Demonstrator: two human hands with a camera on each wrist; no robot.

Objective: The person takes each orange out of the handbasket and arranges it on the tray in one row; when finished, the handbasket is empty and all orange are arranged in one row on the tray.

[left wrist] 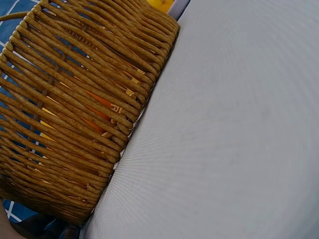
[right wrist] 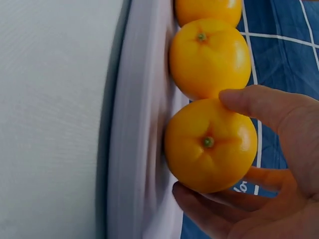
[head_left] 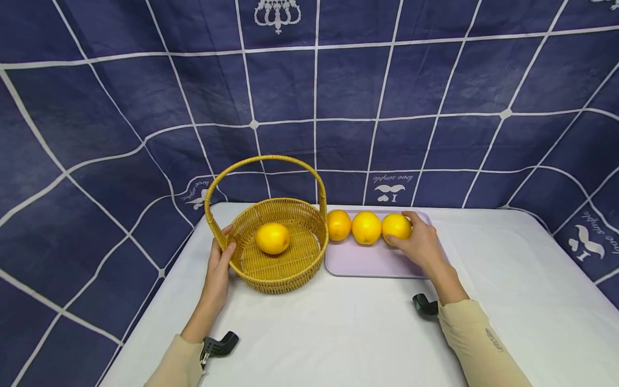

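A woven wicker basket (head_left: 275,284) with a tall arched handle stands on the table's left part, one orange (head_left: 273,238) lying inside. My left hand (head_left: 220,266) grips its left rim near the foot of the handle. In the left wrist view the basket's woven wall (left wrist: 84,99) hides most of that hand. To the right, a pale lilac tray (head_left: 372,260) bears three oranges in a row along its back. My right hand (head_left: 419,242) holds the rightmost orange (right wrist: 209,147) between thumb and fingers. The middle orange (right wrist: 209,59) sits right beside it; the left orange (head_left: 339,225) is by the basket.
A white cloth (head_left: 314,333) covers the table. Behind and at the sides hangs a dark blue curtain (head_left: 353,80) with white lines. Black wrist devices (head_left: 222,344) are strapped at both cuffs. The basket's right side stands close against the tray's left edge.
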